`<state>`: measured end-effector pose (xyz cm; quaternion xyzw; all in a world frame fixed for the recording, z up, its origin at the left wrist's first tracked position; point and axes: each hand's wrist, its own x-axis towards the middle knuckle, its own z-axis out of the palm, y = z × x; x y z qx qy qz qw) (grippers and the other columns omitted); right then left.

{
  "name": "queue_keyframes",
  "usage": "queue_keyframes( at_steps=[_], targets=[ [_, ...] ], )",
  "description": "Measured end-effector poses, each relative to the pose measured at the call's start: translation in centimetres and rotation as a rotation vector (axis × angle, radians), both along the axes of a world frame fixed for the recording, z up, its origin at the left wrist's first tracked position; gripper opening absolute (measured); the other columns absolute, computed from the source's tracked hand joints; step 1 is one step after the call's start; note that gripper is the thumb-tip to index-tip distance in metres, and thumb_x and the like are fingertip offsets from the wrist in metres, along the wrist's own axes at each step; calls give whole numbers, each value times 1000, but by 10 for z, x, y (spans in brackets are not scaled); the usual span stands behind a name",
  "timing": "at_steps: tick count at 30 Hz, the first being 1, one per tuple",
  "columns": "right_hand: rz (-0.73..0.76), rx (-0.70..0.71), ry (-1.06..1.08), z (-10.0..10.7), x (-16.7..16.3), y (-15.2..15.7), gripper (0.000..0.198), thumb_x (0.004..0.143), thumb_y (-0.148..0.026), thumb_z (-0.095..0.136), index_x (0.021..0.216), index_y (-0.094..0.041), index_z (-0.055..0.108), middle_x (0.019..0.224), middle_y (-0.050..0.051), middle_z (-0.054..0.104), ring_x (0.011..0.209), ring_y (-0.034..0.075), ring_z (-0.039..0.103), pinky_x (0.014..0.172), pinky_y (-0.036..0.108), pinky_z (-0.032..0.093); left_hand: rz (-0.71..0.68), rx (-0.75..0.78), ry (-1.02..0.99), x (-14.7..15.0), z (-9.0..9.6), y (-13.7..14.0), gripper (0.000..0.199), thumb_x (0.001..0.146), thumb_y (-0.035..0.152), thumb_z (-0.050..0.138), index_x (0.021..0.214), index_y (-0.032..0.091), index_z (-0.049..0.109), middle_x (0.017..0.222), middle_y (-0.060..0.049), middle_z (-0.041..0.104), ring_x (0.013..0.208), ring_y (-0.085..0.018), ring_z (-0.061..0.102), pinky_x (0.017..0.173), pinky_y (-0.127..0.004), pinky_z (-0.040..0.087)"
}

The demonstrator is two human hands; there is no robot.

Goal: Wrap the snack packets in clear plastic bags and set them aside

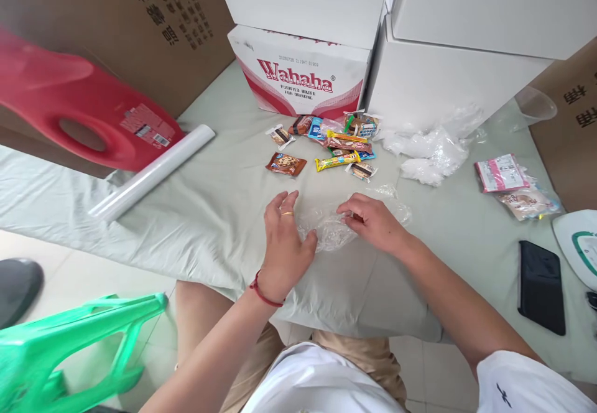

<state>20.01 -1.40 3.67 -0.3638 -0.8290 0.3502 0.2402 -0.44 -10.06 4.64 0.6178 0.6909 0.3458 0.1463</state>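
A crumpled clear plastic bag (pixel 329 229) lies on the pale green cloth-covered table (pixel 209 214) right in front of me. My left hand (pixel 282 245), with a ring and a red wrist cord, rests on the bag's left edge. My right hand (pixel 373 220) pinches the bag's right side with its fingertips. Beyond the hands sits a small heap of wrapped snacks (pixel 342 142), with a brown cookie packet (pixel 285 163) a little apart on the left.
A white roll (pixel 152 172) and a red jug (pixel 88 114) lie at left. A Wahaha carton (pixel 298 74) and white boxes stand behind. More clear bags (pixel 429 148), pink packets (pixel 501 173) and a black phone (pixel 541 285) lie at right. A green stool (pixel 69 351) stands low left.
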Motion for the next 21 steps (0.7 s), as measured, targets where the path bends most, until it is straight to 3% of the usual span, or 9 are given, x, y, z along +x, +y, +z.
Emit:
queue_keyframes(
  at_steps=[2, 4, 8, 12, 17, 21],
  targets=[
    [40, 52, 24, -2, 1, -11, 19, 94, -10, 58, 100, -20, 73, 94, 4, 66, 78, 13, 63, 74, 25, 49, -66, 104, 207, 8, 9, 9, 67, 82, 18, 58, 147, 16, 44, 155, -20, 42, 153, -37, 29, 123, -58, 26],
    [61, 85, 47, -3, 4, -22, 19, 95, -10, 56, 99, -20, 72, 93, 4, 65, 82, 14, 64, 75, 25, 49, -146, 55, 337, 18, 12, 22, 60, 87, 18, 55, 146, 16, 47, 150, -19, 51, 150, -37, 36, 122, -56, 26],
    [20, 123, 74, -6, 23, -45, 21, 100, -13, 51, 101, -21, 70, 96, 5, 64, 82, 14, 62, 72, 25, 50, -203, -284, 441, 33, -3, 43, 38, 99, 38, 50, 124, 12, 63, 116, -19, 71, 116, -34, 63, 97, -46, 47],
    [-111, 136, 89, -16, 57, -77, 22, 103, -15, 50, 104, -24, 70, 99, 5, 63, 84, 14, 63, 72, 26, 52, -251, -382, 455, 39, -26, 41, 38, 105, 40, 40, 95, 17, 69, 92, -14, 74, 91, -28, 68, 74, -36, 45],
    [-295, 120, 96, -33, 97, -116, 23, 100, -13, 55, 109, -27, 71, 100, 4, 64, 82, 13, 65, 68, 24, 53, -176, -299, 374, 39, -46, 26, 42, 106, 37, 35, 87, 18, 67, 77, -11, 70, 73, -24, 64, 60, -33, 36],
    [-375, 105, 88, -42, 106, -131, 25, 99, -11, 57, 111, -28, 72, 103, 4, 65, 87, 14, 67, 72, 25, 55, -216, -59, 207, 34, -54, 21, 61, 108, 47, 18, 93, 17, 68, 84, -12, 70, 82, -24, 63, 69, -35, 42]
  ],
)
